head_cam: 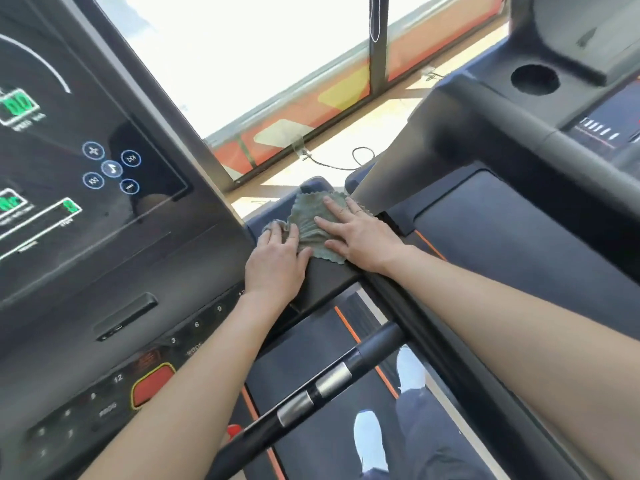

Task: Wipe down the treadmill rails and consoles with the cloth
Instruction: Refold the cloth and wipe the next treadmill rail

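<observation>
Bright gym window (242,46) behind. On the treadmill rail (329,280), right hand (358,239) pressed the cloth (310,216) flat, left hand (277,259) gripped its bunched edge; mid-wipe, a stroke along the rail seemed next.

Cloth (313,223), right of the console (104,237): dull grey-green, plain, zigzag-cut edge. Console: glossy black, green digit readouts, white arc line, white key numbers. Round icons (111,168) on console face: pale blue rings. Stop button (152,384), console lower part: red, yellow outline. Rail (311,393), below-right of console: black, two silver bands. Belt (298,356), right of console base: dark grey, orange edge stripes. Shoes (370,441), far lower right of console: white. Trousers (426,427) there: dark navy. Wall panel (311,109), above-right of console: orange, yellow and cream blocks. Floor (381,126): tan.
</observation>
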`<action>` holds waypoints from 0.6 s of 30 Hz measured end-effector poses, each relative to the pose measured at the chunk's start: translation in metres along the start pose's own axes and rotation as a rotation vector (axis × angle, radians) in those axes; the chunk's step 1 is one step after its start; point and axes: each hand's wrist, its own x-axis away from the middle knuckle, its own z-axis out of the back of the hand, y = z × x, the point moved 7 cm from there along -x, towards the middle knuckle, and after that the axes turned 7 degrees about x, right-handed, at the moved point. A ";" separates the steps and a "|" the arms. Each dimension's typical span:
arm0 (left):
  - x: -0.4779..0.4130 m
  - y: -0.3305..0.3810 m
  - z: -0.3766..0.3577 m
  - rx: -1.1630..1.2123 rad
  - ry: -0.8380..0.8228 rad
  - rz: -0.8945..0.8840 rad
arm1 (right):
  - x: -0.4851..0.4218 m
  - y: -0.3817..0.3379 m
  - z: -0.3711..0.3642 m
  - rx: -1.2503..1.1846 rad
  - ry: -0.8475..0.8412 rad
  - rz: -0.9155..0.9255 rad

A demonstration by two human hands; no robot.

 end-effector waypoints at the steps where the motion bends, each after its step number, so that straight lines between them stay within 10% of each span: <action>1: 0.007 0.001 -0.002 0.008 0.006 -0.018 | 0.006 0.000 -0.001 0.002 0.003 0.002; 18: 0.079 0.063 -0.031 0.249 0.250 -0.284 | 0.152 0.021 -0.027 -0.186 0.127 -0.207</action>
